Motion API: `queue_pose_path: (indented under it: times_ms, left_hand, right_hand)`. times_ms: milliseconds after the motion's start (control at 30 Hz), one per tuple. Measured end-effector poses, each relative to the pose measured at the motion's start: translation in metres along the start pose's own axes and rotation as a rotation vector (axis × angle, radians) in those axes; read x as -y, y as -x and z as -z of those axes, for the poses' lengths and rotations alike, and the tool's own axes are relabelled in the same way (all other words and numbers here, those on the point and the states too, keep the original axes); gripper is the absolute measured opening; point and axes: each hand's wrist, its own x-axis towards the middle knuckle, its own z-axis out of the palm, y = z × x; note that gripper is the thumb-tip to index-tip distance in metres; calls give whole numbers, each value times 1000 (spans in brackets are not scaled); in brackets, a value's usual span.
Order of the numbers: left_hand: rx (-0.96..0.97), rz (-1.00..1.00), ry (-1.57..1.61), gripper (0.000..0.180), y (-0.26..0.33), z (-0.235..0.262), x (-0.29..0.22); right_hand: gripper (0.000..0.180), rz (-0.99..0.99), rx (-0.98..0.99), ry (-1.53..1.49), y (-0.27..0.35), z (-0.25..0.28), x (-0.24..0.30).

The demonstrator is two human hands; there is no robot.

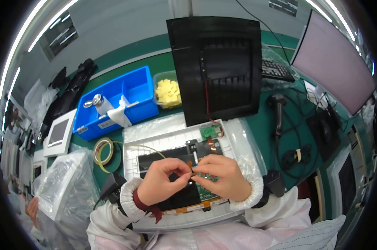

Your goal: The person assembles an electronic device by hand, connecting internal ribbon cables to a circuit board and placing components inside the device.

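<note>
Both sets of fingertips meet over the middle of the opened device, pinched together on something very small and thin: it looks like the end of an orange flat ribbon cable (pixel 191 166), though the pinch hides most of it. The left hand (pixel 161 182) curls thumb and forefinger tight onto that end, while the right hand (pixel 221 175) closes on it from the other side, its lower fingers resting on the green circuit board (pixel 208 189), probably to steady such fine work. The board lies on the dark, glossy back of a display panel set in a white plastic frame (pixel 132 156), laid flat close to the body so the connectors face up. A thin yellowish wire (pixel 149 148) arcs across the panel. The black ribbed back cover (pixel 219 68) stands propped behind, tethered by a red wire. Left of the frame lies a ring of translucent tape (pixel 104 152); farther back sit a blue bin (pixel 121 100) and a tub of yellow foam pieces (pixel 168 92), all within easy reach. A black handheld scanner (pixel 278 110) stands to the right on the green mat.
</note>
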Motion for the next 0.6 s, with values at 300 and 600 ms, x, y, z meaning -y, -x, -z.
queue_pose_path:
  times_ms: [300,600]
  left_hand:
    - [-26,-162,-31,10,-1,-6,14]
    - [-42,-161,-75,10,2,1,19]
  right_hand:
    - [9,-138,48,-14,-2,0,-1]
    - [5,-209,25,-86,-4,-6,-4]
